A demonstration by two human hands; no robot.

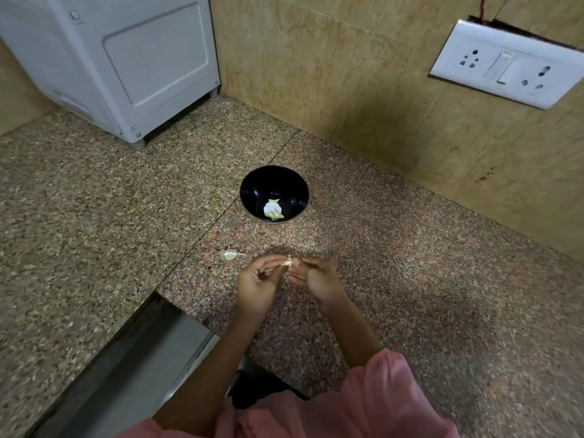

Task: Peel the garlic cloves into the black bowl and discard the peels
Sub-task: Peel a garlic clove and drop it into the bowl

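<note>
Fingers point(268, 260): my left hand point(257, 287) and right hand point(316, 279) pinch one garlic clove point(287, 263).
Black bowl point(252, 188): pale peeled cloves point(274, 210) inside.
Counter point(94, 216): loose clove point(229, 254) by my left hand.

1 blk bowl point(268, 181), 2 cloves point(229, 254) point(287, 263) outside

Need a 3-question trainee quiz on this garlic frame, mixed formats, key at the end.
1. True or false: the black bowl is empty.
2. Multiple choice: the loose clove lies A) in the bowl, B) on the granite counter, left of the hands, C) beside the wall socket.
3. Fill in: the fingers of the left hand and right hand both pinch one ____.
Key: 1 false, pale garlic pieces lie in it; 2 B; 3 garlic clove.
</note>
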